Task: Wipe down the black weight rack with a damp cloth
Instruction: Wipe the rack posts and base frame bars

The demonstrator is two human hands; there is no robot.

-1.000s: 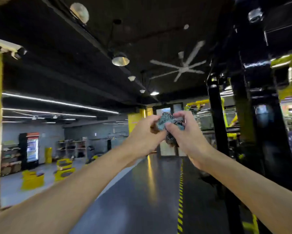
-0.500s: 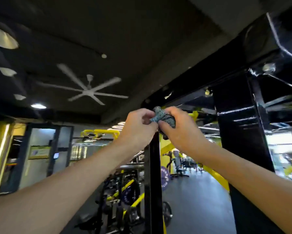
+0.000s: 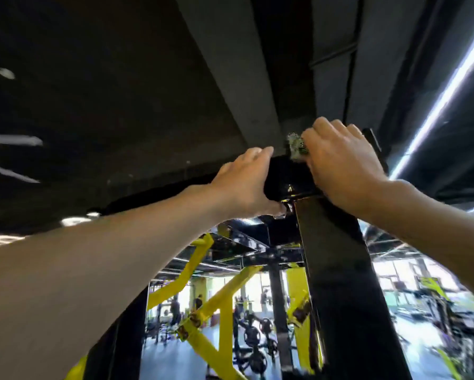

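Note:
The black weight rack shows as a glossy upright post [image 3: 340, 283] that rises from the bottom right to a top crossbeam [image 3: 288, 176]. My right hand [image 3: 340, 165] reaches up over the top of the beam and holds a small patterned grey cloth [image 3: 294, 146] against it; only a corner of the cloth shows beside my fingers. My left hand [image 3: 247, 185] grips the beam just left of the post, fingers over the top and thumb under it near a bolt.
Yellow braces [image 3: 222, 297] and further gym machines with weight plates [image 3: 255, 333] stand behind the rack. People are in the far background. A concrete ceiling beam [image 3: 230, 78] runs close overhead, with a bright strip light [image 3: 444, 94] at the right.
The view has tilted up and closed in on the rack top. My hands have parted: the left has let go of the cloth and taken the beam, the right has brought the cloth onto it.

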